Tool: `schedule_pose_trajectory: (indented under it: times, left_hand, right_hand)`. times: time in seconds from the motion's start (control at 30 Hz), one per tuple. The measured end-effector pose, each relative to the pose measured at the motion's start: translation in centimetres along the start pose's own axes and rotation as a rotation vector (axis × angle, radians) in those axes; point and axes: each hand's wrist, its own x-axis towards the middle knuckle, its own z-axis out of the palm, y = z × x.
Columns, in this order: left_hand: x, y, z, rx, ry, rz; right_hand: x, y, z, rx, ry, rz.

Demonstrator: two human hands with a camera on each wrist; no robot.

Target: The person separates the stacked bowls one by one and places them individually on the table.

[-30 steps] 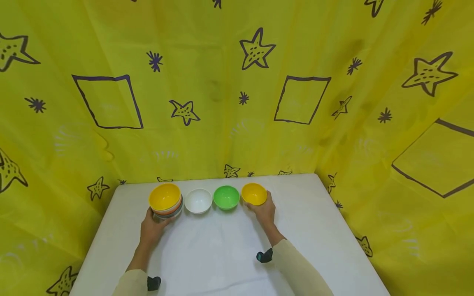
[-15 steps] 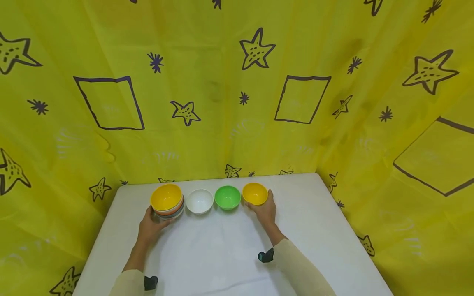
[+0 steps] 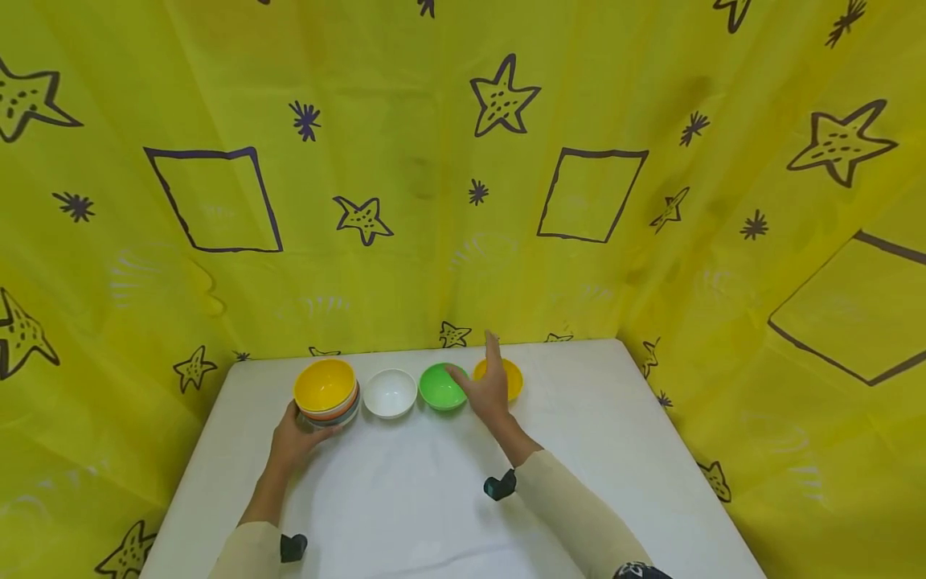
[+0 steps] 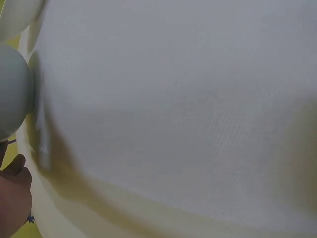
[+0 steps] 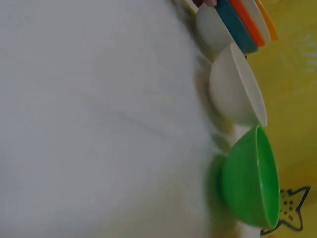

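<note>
At the left, a stack of bowls (image 3: 325, 388), yellow on top with white, orange and blue-grey edges below, is held low on its near side by my left hand (image 3: 292, 444). Part of that hand (image 4: 15, 198) shows at the edge of the left wrist view, beside a pale bowl (image 4: 12, 91). My right hand (image 3: 489, 394) is over the row with fingers straight and thumb spread, holding nothing. It partly hides a yellow bowl (image 3: 515, 380), and its thumb overlaps the right side of a green bowl (image 3: 441, 388). A white bowl (image 3: 390, 394) stands between the green one and the stack.
The bowls line the back of a white-covered table (image 3: 405, 498). A yellow curtain (image 3: 419, 273) with drawn stars and squares hangs behind and at both sides. Dark wrist cameras (image 3: 501, 485) sit by each sleeve.
My right hand has let go of the right-hand yellow bowl and moved left toward the green bowl, fingers straightened. My left hand has stayed at the stack.
</note>
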Motion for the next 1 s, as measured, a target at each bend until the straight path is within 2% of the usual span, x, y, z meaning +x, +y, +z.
schedule_pose_trajectory:
  times: [0.17,0.33,0.6,0.83,1.0]
  left_hand:
    - [0.2,0.0,-0.2,0.006,-0.005,0.004]
    - [0.2,0.0,-0.4,0.013,-0.007,-0.004]
    - [0.3,0.1,-0.5,0.026,-0.009,-0.006]
    - [0.4,0.1,-0.6,0.024,-0.015,0.003]
    - [0.4,-0.1,-0.6,0.024,-0.021,-0.001]
  right_hand:
    - [0.9,-3.4,2.4,0.022,-0.087,-0.047]
    - [1.5,-6.3,4.5,0.007,-0.211,-0.048]
    - [1.7,-8.1,7.4,-0.033,-0.29,-0.094]
    - [1.5,-9.8,9.5,-0.043,-0.385,-0.075]
    - [1.3,-10.8,11.3,-0.091,-0.438,-0.078]
